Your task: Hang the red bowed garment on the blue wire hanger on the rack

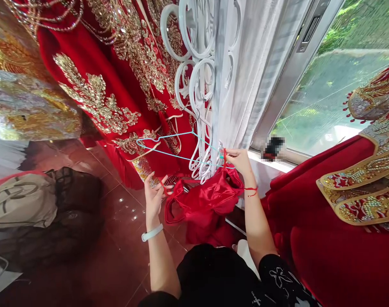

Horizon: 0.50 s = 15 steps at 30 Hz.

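A red satin dress [210, 196] hangs in front of me, held up by its thin straps. My left hand [153, 195] has one strap [165, 187] between thumb and fingers, below the left end of a light blue wire hanger [173, 135]. With my right hand [237, 161] I pinch the other strap [225, 155] at the hanger's right end. That end of the hanger passes by the right fingers and the dress top. The hanger's hook is up at the white scrolled metal rack [202, 79]. The left end of the hanger carries no strap.
Red gowns with gold beading [98, 98] hang to the left, near a beige bag [24, 200] on a dark mesh-like bundle [76, 217]. A window [335, 85] stands at the right. Beaded red garments [357, 192] lie close to my right arm. The floor [124, 238] is reddish tile.
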Each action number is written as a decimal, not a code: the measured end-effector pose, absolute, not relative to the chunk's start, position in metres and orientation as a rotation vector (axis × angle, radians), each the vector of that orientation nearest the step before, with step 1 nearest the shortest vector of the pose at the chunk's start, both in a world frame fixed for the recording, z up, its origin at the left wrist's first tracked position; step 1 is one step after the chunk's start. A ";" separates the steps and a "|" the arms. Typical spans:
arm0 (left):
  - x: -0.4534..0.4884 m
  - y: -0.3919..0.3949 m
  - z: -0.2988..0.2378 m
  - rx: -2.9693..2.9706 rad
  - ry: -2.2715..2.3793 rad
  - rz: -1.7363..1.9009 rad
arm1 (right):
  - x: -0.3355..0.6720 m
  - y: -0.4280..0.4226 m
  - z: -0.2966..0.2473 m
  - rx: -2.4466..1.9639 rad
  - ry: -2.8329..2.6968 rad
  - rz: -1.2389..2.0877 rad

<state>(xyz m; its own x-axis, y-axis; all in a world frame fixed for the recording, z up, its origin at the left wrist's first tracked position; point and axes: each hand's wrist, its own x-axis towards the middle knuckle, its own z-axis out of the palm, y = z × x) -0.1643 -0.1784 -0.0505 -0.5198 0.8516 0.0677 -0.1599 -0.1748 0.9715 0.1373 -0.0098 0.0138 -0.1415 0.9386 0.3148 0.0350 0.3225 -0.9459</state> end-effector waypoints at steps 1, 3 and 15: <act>-0.164 -0.179 -0.051 0.854 1.349 1.790 | 0.135 -0.010 0.014 -0.935 -1.539 1.007; -0.166 -0.178 -0.053 0.862 1.362 1.840 | 0.135 -0.012 0.016 -0.940 -1.651 0.952; -0.220 -0.158 0.025 1.240 1.399 1.822 | 0.153 -0.004 0.040 -1.097 -1.817 0.252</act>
<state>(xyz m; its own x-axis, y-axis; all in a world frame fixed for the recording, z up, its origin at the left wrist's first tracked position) -0.2203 -0.1581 0.0253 -0.4420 0.8275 0.3463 0.1208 -0.3277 0.9370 0.1527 -0.0039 0.0403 -0.1321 0.7699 0.6243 0.5711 0.5739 -0.5869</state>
